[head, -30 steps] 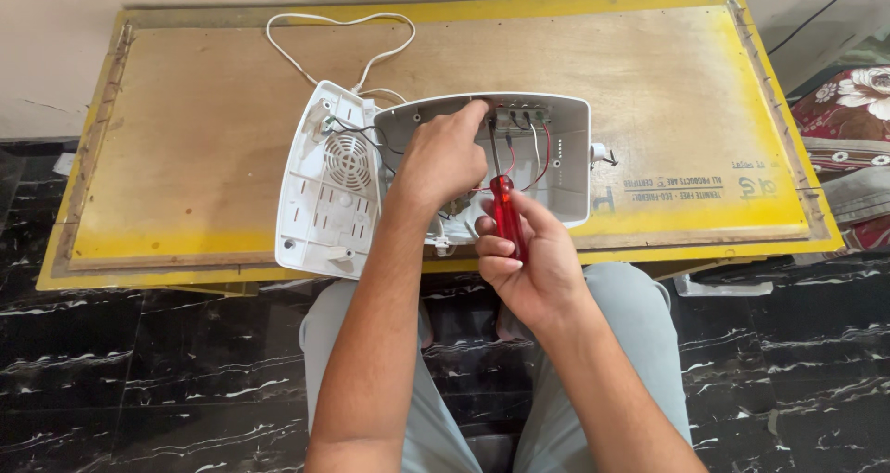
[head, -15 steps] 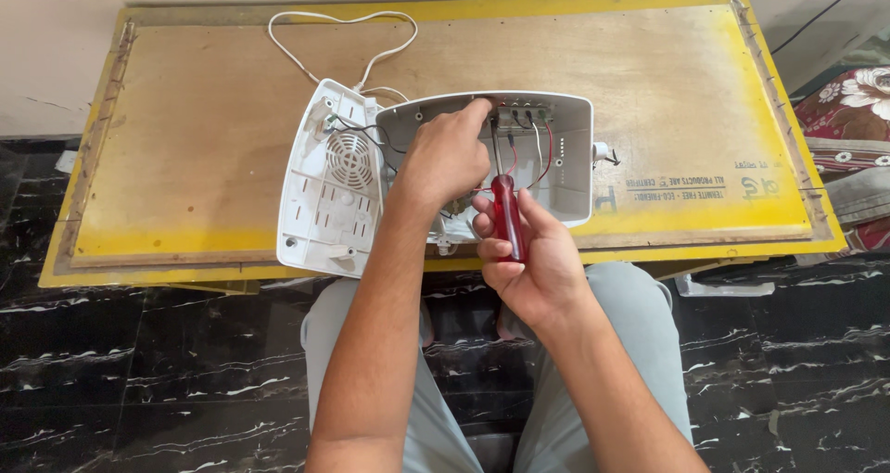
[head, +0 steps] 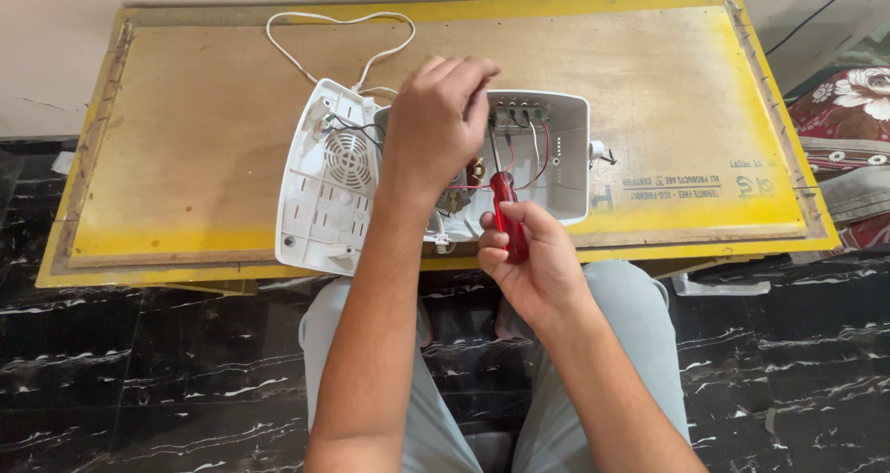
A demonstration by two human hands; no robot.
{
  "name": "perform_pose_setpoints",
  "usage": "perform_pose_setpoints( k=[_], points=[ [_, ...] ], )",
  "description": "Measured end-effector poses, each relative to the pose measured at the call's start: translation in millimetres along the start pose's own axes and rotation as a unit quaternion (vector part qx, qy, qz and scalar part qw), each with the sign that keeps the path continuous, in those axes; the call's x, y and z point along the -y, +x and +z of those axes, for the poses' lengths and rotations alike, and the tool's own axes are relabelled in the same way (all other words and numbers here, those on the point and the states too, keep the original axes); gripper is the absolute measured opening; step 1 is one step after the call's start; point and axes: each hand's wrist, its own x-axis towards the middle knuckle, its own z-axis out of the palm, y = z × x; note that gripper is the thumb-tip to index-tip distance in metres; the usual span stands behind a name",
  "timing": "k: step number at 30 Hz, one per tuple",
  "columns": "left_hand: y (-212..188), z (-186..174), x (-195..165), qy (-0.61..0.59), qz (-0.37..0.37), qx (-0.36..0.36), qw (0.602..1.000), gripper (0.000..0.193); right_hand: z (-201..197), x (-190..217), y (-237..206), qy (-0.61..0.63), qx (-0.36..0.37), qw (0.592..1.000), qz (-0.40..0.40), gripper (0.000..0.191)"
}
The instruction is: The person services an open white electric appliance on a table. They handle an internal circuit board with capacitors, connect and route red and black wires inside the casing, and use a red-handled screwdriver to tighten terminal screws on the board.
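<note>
Fingers of the right hand [head: 530, 255] are curled closed around a red-handled screwdriver [head: 507, 215], its shaft reaching up into the open white appliance housing [head: 565, 162] on the yellow-edged tabletop [head: 213, 130]. The left hand [head: 436, 125] lies curled over the housing's left part, pressing it down; whether it grips anything I cannot tell. Judging by this, keep the shaft straight on the screw and clear of the red wires [head: 542, 153]. The detached cover [head: 329, 181] lies touching the housing's left side.

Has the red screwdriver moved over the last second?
Barely, if at all. The red screwdriver stays at the near edge of the open white casing, gripped by the right hand.
</note>
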Motion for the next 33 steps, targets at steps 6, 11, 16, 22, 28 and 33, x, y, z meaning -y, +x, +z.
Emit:
perform_pose_setpoints(
  k=[6, 11, 16, 22, 28, 33],
  points=[
    [-5, 17, 20, 0.07, -0.001, -0.006, 0.998, 0.027, 7, 1, -4, -0.052, -0.016, 0.998, -0.035, 0.017],
    [-4, 29, 22, 0.093, -0.065, 0.015, 0.993, 0.024, 7, 5, -9, -0.041, 0.05, 0.998, 0.022, 0.033],
    [-5, 36, 16, 0.115, -0.081, 0.0, 0.99, 0.024, 0, 7, -6, 0.003, 0.085, 0.996, 0.034, 0.023],
    [-5, 53, 11, 0.224, -0.1, -0.025, 0.969, 0.015, 1, 1, -5, -0.029, -0.009, 1.0, -0.008, 0.011],
    [-1, 61, 15, 0.248, -0.104, -0.042, 0.962, 0.013, 7, 4, -11, -0.069, -0.027, 0.997, -0.024, 0.014],
    [-1, 61, 18, 0.229, -0.1, -0.043, 0.967, 0.013, 11, 8, -15, -0.054, 0.036, 0.998, 0.018, 0.027]
  ],
)
